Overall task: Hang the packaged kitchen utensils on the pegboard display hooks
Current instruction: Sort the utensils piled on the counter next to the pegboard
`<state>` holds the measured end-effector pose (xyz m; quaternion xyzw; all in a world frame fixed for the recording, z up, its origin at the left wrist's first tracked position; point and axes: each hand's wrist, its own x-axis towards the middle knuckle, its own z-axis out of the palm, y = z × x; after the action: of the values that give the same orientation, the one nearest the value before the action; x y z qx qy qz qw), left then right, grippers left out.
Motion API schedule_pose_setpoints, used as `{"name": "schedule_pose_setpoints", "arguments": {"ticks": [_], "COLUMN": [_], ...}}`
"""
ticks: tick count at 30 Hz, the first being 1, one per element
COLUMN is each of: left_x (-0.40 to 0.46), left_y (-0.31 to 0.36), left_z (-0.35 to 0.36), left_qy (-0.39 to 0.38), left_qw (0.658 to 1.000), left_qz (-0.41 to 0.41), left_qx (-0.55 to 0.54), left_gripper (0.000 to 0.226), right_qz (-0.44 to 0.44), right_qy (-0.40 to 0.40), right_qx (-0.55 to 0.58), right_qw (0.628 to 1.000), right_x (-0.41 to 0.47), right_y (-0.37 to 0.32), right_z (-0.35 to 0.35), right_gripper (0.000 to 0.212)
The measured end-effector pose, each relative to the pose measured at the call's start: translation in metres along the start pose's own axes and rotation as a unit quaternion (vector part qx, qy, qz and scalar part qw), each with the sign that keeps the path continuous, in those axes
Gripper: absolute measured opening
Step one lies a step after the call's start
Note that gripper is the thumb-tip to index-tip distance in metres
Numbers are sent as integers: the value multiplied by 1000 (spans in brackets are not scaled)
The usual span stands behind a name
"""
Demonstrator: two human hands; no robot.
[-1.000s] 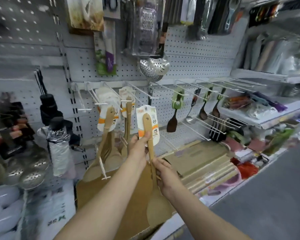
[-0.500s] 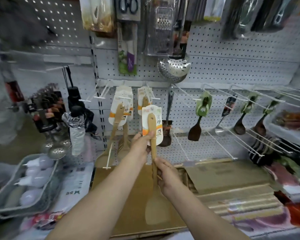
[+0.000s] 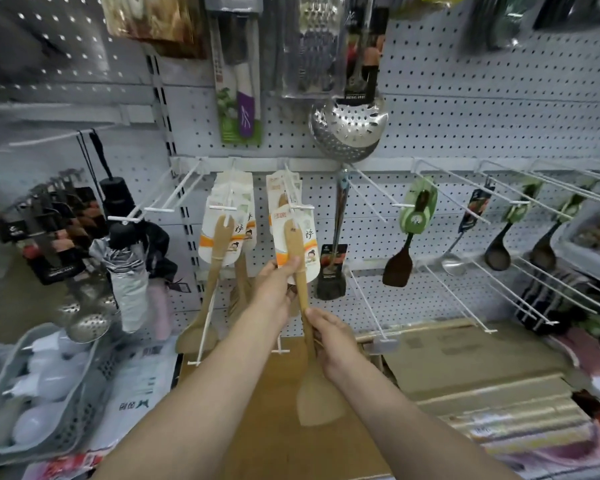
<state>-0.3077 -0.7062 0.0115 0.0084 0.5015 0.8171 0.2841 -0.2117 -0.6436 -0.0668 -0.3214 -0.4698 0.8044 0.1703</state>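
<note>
While both forearms are reaching up toward the pegboard [image 3: 465, 126], the left hand [image 3: 274, 289] is pinching the lower edge of the card backing of a packaged wooden spatula [image 3: 300, 271], thumb and fingers curled onto the card. Right hand [image 3: 329, 337] is gripping the spatula's handle lower down, fingers wrapped round it; the blade is hanging below that hand in front of a cardboard box [image 3: 257, 427]. Top of the card is sitting at the tip of a white double-wire hook [image 3: 297, 202]; whether the card's hole is already on the wire, I cannot tell. More carded spatulas are hanging further back on the same hook.

Just to the left, a second hook is carrying another stack of carded wooden spatulas [image 3: 222, 244]. To the right, dark spatulas and ladles with green cards [image 3: 416, 216] are hanging on separate hooks, well apart from the hands. Above, a perforated steel skimmer [image 3: 349, 128] and a packaged knife with a purple handle [image 3: 239, 98] are hanging on the upper row. Far left: folded umbrellas [image 3: 129, 271] are hanging, and a grey plastic basket [image 3: 66, 410] is holding white objects, too blurred to identify.
</note>
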Motion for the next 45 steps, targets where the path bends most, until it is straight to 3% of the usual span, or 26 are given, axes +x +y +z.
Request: {"name": "schedule_pose_setpoints", "arguments": {"ticks": [9, 20, 27, 32, 36, 38, 40, 42, 45], "left_x": [75, 102, 52, 1, -46, -67, -90, -114, -150], "left_y": [22, 22, 13, 21, 18, 14, 12, 12, 21], "left_z": [8, 2, -19, -43, -78, -99, -122, -148, -186], "left_qy": [39, 33, 54, 81, 91, 113, 143, 176, 227], "left_qw": [999, 998, 997, 996, 994, 991, 987, 981, 971], "left_qz": [6, 12, -23, -30, -57, -62, -62, -56, -44], "left_qx": [24, 49, 47, 14, -18, -19, -33, -56, -62], "left_gripper": [7, 7, 45, 15, 41, 47, 38, 19, 18], "right_qz": [8, 10, -1, -10, 29, 50, 80, 113, 135], "right_qy": [1, 16, 38, 15, -29, -58, -88, -115, -151], "right_qx": [7, -6, -49, -47, -62, -87, -109, -130, -156], "right_qw": [1000, 1000, 998, 999, 997, 993, 987, 978, 967], "right_x": [59, 90, 63, 27, -12, -34, -55, -74, -101], "right_y": [-27, -25, -30, -44, -35, -19, 1, 21, 48], "right_z": [33, 49, 51, 61, 76, 83, 91, 103, 131], "right_gripper": [18, 18, 24, 33, 21, 27, 39, 35, 29]}}
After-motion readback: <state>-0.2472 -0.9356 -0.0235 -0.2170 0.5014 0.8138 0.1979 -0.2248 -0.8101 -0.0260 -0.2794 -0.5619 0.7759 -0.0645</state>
